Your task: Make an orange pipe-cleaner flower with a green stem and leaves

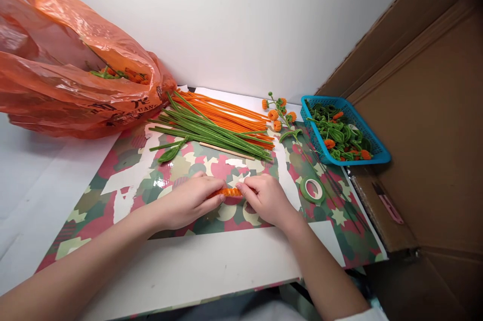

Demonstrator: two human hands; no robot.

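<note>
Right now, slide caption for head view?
Left hand and right hand hold a coiled orange pipe cleaner near green pipe cleaners.

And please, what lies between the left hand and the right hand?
A ridged orange piece spans from the left hand to the right hand, in the head view.

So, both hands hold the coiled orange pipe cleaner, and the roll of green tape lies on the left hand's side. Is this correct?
No: the head view shows the roll of green tape on the side of the right hand. This hand and the left hand do hold the coiled orange pipe cleaner.
</note>
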